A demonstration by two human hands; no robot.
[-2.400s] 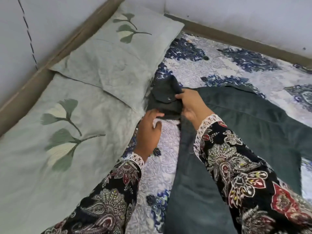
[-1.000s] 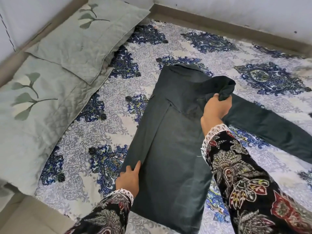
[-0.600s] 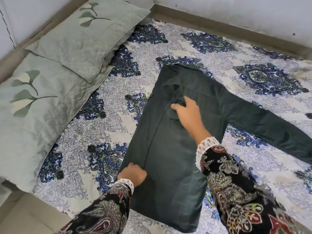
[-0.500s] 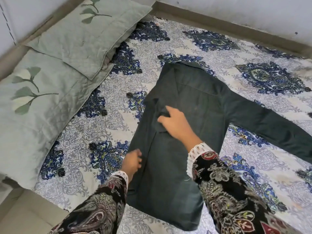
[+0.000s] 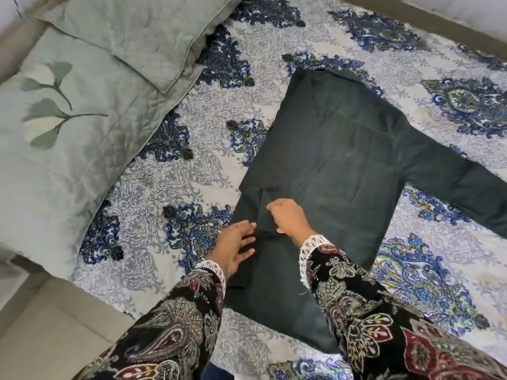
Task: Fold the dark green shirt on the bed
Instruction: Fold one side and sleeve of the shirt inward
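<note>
While the shirt lay flat on the bed, left side folded in, right sleeve still out, our left hand rested open and our right hand pinched the fold.

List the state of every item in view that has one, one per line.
Dark green shirt: flat on the bed, left side folded in, right sleeve spread out, unfolded.
Left hand: fingers straight, resting on the folded edge of the shirt.
Right hand: fingers curled, pinching the folded fabric.
Near pillow: lying flat.
Far pillow: overlapping the near one.
Bedsheet: spread, patterned.
</note>
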